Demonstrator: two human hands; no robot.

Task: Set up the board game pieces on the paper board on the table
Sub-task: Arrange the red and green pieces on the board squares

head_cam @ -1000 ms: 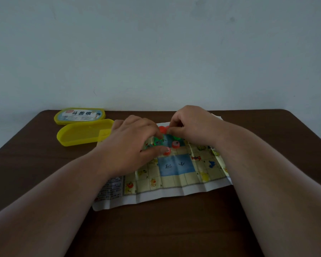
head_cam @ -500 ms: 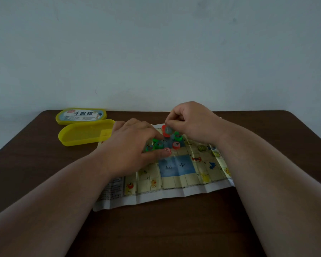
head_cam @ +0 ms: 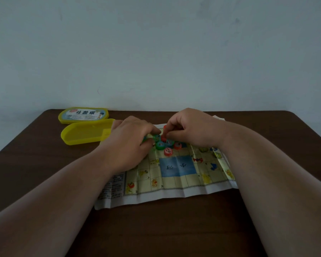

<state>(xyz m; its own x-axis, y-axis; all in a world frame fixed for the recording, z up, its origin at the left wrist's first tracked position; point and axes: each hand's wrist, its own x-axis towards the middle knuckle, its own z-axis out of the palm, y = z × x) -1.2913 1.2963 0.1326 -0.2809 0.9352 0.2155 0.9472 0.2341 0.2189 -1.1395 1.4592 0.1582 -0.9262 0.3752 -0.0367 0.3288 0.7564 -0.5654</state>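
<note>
A creased paper board (head_cam: 176, 182) with a yellow grid, animal pictures and a blue rectangle lies on the brown table (head_cam: 165, 229). Several red and green round game pieces (head_cam: 167, 145) sit in a heap on its far middle. My right hand (head_cam: 191, 128) hovers over the heap and pinches a red piece (head_cam: 163, 137) between thumb and fingertips. My left hand (head_cam: 130, 143) lies on the left part of the board with fingers curled over the green pieces (head_cam: 157, 137) at the heap's left edge; what it holds is hidden.
An open yellow plastic case (head_cam: 85, 134) stands left of the board, with its labelled lid (head_cam: 83, 115) behind it near the table's far left corner. A pale wall rises behind the table.
My right hand, which had lifted with a red piece, has come back down onto the heap. My left hand has slid a little away from me along the pieces.
</note>
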